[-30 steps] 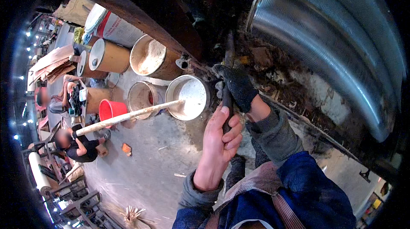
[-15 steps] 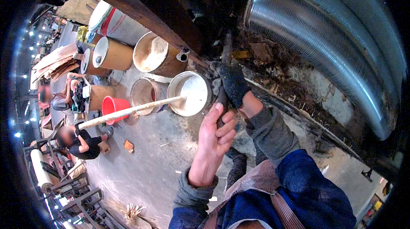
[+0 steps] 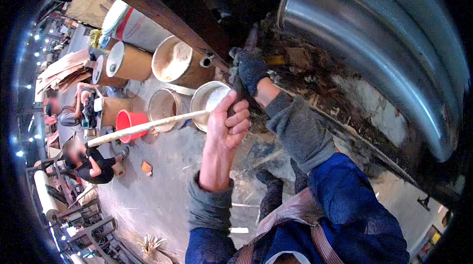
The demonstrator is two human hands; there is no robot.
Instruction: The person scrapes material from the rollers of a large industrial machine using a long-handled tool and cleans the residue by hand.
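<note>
Floor (image 3: 167, 195): gray and dusty, with bits of straw on it, down and to the left of the shiny roller (image 3: 364, 52).
Dark bar (image 3: 238, 86): left of the shiny roller, in both hands; it goes up past the glove and gets lost in the dark machine.
Left hand (image 3: 229, 121): bare, with its fingers curled tight around the low end of the bar; it is farther from the roller than the other hand.
Right hand (image 3: 252, 69): in a dark glove, wrapped around the bar higher up, just beside the dirty ledge left of the roller; the glove hides the bar there.
White bucket (image 3: 216, 92): left of the roller, partly behind the left hand.
Long pole (image 3: 148, 126): farther left of the roller, on a slant, with one end at the white bucket.
Red bucket (image 3: 123, 122): well left of the roller, behind the pole.
Big beam (image 3: 172, 13): dark, on a slant, left of the roller.
Person in black (image 3: 96, 166): far left of the roller, near the pole's other end.
</note>
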